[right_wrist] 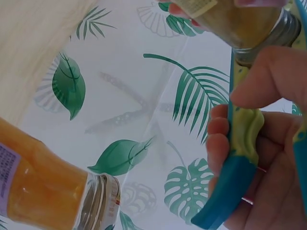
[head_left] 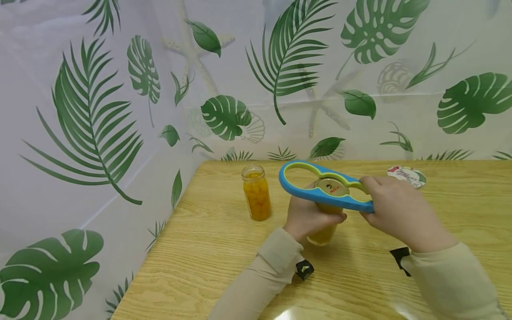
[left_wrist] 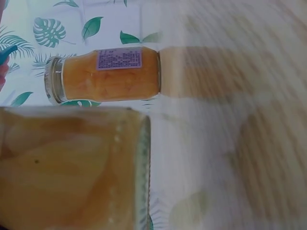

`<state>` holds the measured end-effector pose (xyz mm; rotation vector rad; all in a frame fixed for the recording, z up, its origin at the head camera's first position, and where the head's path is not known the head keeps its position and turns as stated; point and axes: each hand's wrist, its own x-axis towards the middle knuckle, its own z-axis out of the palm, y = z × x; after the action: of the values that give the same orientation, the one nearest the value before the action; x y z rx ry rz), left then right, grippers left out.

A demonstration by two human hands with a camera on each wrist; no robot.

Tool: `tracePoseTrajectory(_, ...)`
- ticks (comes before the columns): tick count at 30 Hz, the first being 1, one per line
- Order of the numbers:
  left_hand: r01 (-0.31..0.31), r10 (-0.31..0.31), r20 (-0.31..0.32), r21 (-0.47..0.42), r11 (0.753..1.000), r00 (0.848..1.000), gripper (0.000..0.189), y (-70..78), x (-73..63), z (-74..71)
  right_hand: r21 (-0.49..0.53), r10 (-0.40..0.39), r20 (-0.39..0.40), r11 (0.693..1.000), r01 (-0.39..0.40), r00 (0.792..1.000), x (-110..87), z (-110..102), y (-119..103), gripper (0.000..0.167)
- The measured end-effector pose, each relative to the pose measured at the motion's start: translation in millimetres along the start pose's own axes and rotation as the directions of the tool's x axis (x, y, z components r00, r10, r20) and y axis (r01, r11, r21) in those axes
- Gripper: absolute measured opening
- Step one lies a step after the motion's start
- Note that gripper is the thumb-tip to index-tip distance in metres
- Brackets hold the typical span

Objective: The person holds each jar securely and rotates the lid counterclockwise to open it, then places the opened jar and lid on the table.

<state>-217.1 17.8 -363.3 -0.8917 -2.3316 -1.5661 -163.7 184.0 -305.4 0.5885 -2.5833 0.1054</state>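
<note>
My left hand grips a glass jar of yellowish contents, just below its printed metal lid. The jar leans slightly above the wooden table. Around the lid sits a blue and lime-green jar opener with several scalloped openings. My right hand holds the opener by its right end; in the right wrist view the fingers curl round it. The held jar fills the lower left of the left wrist view, where the hand itself is hidden.
A second glass jar with orange contents stands left of my hands; its purple label shows in the left wrist view. A round printed disc lies at the back right of the table. Behind hangs a leaf-patterned sheet.
</note>
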Motion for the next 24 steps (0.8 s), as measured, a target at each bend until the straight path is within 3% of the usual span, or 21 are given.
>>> tracePoseTrajectory(6, -0.035, 0.047, 0.092, -0.126, 0.991, 0.995, 0.053, 26.7, -4.8, -14.2, 0.022, -0.021, 0.005, 1.0, 0.02, 1.0, -0.7, -2, 4, 0.041)
tracePoseTrajectory(12, -0.109, 0.132, 0.158, -0.143, 0.984, 0.979, 0.053, 25.2, -3.9, -15.3, 0.024, -0.069, -0.056, 0.997, 0.071, 0.996, -2.7, -5, 8, 0.043)
tracePoseTrajectory(18, -0.175, 0.207, 0.188, -0.174, 0.969, 0.96, 0.052, 30.2, -3.1, -18.8, 0.013, -0.087, -0.069, 0.996, 0.088, 0.994, -3.6, -7, 9, 0.043)
tracePoseTrajectory(24, -0.159, 0.221, 0.25, -0.246, 0.956, 0.943, 0.05, 32.5, -3.4, -21.1, 0.03, -0.094, -0.036, 0.995, 0.095, 0.995, -4.8, -11, 11, 0.046)
